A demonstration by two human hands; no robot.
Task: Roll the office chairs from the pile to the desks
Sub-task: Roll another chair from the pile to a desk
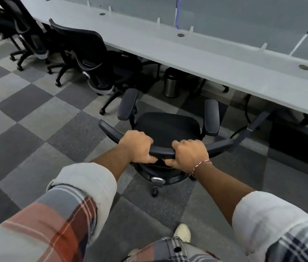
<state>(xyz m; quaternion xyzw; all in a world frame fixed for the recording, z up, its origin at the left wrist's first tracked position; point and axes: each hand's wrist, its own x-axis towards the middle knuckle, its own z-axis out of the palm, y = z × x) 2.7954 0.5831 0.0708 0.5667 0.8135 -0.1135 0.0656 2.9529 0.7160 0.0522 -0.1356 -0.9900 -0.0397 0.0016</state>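
Both hands clenched on the backrest rail (162, 152): left hand (137, 146) and right hand (190, 154) close together, fingers over the top, thumbs under. The office chair (166, 125) stands on the carpet (36, 114), seat facing the bench (187, 48), near its edge but not tucked under.

We would push evenly through both hands so the castors track straight. We would aim for the open bay to the right of the steel bin (171, 84). We judge the armrests (211, 117) may meet the bench edge, so ease in slowly. A cable hangs under the bench at right.

The rail is smooth, hard black plastic, gently curved. The seat is dark woven fabric with rounded corners. The bench top is matte pale grey with round cable holes. The carpet is short-pile grey checker tiles, likely to drag the castors.
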